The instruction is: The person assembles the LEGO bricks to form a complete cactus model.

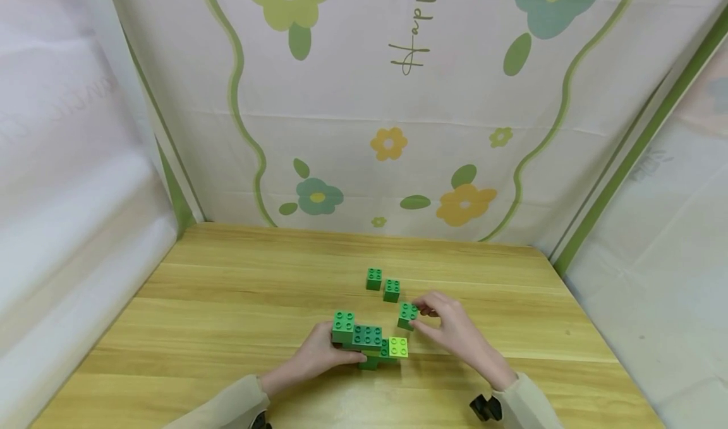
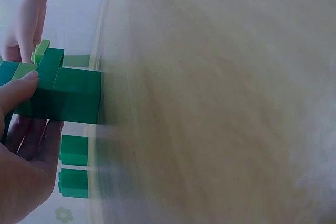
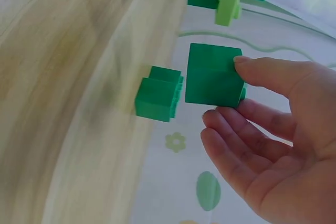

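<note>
My left hand grips a built-up piece of green toy bricks, thumb on the near side and fingers around the far side. Dark, mid and lime green bricks make up this piece, and a lime brick sits at its right end. To the right, my right hand pinches a single green brick between thumb and fingers, apart from the piece. In the right wrist view that brick looks raised off the table, its studs turned toward the palm.
Two loose green bricks stand on the wooden table beyond the hands. A white cloth with printed flowers hangs behind the table, and white cloth sides stand at left and right.
</note>
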Tool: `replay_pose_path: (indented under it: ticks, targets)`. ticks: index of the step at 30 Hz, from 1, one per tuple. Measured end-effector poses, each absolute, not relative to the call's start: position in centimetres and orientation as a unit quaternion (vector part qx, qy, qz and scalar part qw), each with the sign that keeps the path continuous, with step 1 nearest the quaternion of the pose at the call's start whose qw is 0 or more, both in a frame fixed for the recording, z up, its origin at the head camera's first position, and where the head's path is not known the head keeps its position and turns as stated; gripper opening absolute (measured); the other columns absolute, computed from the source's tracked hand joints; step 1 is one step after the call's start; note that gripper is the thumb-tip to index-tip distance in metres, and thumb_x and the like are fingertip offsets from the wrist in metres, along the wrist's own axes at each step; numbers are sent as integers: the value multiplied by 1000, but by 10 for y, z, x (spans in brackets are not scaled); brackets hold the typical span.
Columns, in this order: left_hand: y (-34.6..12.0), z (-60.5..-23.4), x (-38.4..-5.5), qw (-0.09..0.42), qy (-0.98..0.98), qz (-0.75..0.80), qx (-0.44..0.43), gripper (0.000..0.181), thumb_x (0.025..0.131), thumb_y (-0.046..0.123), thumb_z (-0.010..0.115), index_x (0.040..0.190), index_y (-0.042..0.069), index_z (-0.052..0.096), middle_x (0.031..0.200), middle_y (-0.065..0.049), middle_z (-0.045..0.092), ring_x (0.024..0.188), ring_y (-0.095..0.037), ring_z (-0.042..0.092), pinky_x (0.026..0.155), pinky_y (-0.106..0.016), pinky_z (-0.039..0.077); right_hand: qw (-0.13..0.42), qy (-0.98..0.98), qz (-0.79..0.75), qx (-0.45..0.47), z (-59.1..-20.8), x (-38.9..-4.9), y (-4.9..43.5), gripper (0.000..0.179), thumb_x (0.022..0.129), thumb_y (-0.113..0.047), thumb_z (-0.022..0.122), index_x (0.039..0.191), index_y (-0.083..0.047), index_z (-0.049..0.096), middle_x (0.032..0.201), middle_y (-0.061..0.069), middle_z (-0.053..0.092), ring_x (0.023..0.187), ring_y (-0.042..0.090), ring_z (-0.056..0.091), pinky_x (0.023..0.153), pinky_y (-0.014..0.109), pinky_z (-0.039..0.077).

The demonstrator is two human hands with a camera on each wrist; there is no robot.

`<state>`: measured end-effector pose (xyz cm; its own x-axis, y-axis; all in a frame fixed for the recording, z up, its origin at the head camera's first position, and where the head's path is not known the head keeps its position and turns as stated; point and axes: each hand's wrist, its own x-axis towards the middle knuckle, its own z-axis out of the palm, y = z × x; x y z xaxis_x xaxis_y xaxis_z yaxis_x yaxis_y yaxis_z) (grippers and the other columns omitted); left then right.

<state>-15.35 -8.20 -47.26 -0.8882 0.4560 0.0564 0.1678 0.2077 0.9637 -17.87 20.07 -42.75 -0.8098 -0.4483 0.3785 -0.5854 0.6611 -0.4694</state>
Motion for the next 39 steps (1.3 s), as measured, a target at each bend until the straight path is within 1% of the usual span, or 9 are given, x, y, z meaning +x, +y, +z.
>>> replay_pose_path:
  ticks: [3, 7, 11, 15, 20, 26, 39]
  targets:
    - [-82, -472, -153, 121, 769, 594, 202, 44, 77, 19, 85, 117, 12, 68, 116, -5, 75, 104, -7, 69, 92, -17, 53, 125, -902, 295, 290, -424, -175, 201, 30, 81, -9, 80, 108, -3, 69, 98, 5, 70, 84, 20, 68, 76, 29, 62]
    - [-82, -472, -153, 121, 771, 591, 202, 43, 77, 19, 85, 116, 12, 69, 115, -6, 75, 104, -8, 69, 92, -17, 53, 143, -898, 288, 299, -421, -170, 203, 30, 80, -10, 81, 107, -4, 70, 95, 2, 70, 82, 17, 67, 74, 29, 61]
    - [-82, -472, -153, 121, 771, 591, 202, 43, 77, 19, 85, 116, 12, 69, 114, -6, 75, 103, -8, 69, 91, -17, 53, 162, -895, 279, 308, -419, -165, 205, 31, 79, -12, 82, 107, -6, 70, 93, -1, 69, 81, 13, 66, 72, 27, 61]
    - [-82, -472, -153, 121, 771, 592, 203, 43, 77, 19, 85, 116, 12, 69, 114, -6, 75, 103, -7, 69, 91, -17, 53, 172, -892, 273, 317, -416, -160, 206, 30, 80, -12, 81, 107, -6, 69, 93, -1, 69, 81, 13, 67, 71, 25, 60]
    - [-82, -472, -154, 118, 769, 594, 204, 43, 77, 19, 85, 117, 12, 69, 114, -5, 75, 103, -7, 69, 91, -17, 53, 179, -888, 272, 326, -413, -155, 206, 28, 81, -12, 80, 106, -6, 69, 95, -1, 69, 81, 12, 66, 71, 22, 60]
    - [-82, -473, -154, 119, 766, 597, 207, 43, 78, 20, 85, 117, 13, 69, 115, -4, 75, 103, -7, 69, 91, -17, 53, 185, -881, 275, 337, -413, -150, 206, 27, 82, -9, 79, 107, -7, 69, 97, -2, 70, 83, 9, 66, 72, 25, 61]
    - [-82, -475, -153, 118, 761, 603, 209, 44, 78, 19, 85, 118, 12, 68, 115, -6, 75, 103, -6, 69, 91, -17, 53, 186, -868, 283, 362, -414, -145, 205, 27, 80, -8, 80, 105, -5, 69, 97, 0, 71, 81, 13, 68, 71, 27, 62]
